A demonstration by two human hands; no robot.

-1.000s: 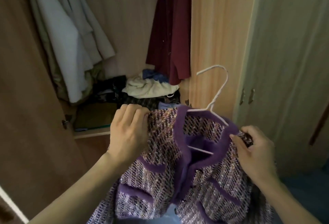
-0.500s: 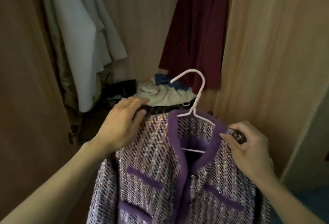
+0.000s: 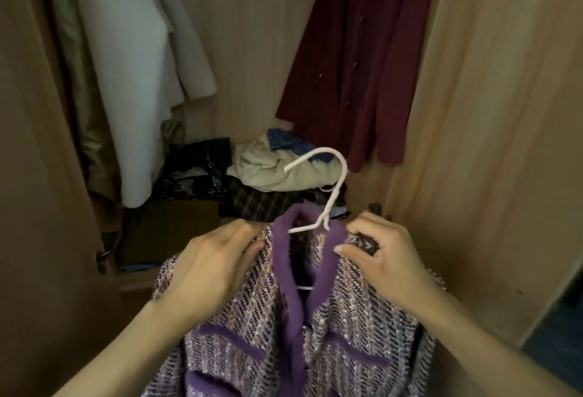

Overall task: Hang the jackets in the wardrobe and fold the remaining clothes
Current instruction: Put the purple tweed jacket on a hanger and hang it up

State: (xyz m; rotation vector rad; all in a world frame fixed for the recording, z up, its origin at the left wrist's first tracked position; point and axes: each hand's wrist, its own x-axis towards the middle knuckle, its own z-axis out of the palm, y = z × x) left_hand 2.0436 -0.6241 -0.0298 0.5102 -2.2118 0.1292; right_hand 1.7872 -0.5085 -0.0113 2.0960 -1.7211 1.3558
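A purple tweed jacket point(image 3: 331, 327) with plush purple trim hangs on a white wire hanger point(image 3: 328, 188), held up in front of the open wardrobe. My left hand point(image 3: 217, 267) grips the jacket's left shoulder, fingers curled into the fabric by the collar. My right hand point(image 3: 385, 257) pinches the right shoulder over the hanger's arm. The hanger's hook stands free above the collar, pointing left. The lower part of the jacket runs out of view.
Inside the wardrobe a white coat point(image 3: 126, 74) hangs at the left and a dark red jacket point(image 3: 356, 59) at the right. A heap of loose clothes point(image 3: 271, 172) lies on the shelf behind. The wardrobe door point(image 3: 41, 207) stands open at left, a wood panel point(image 3: 489, 144) at right.
The view has closed in on the wardrobe. My left hand, loose on the shoulder half a second ago, now grips the fabric nearer the collar; the hanger hook has swung leftward.
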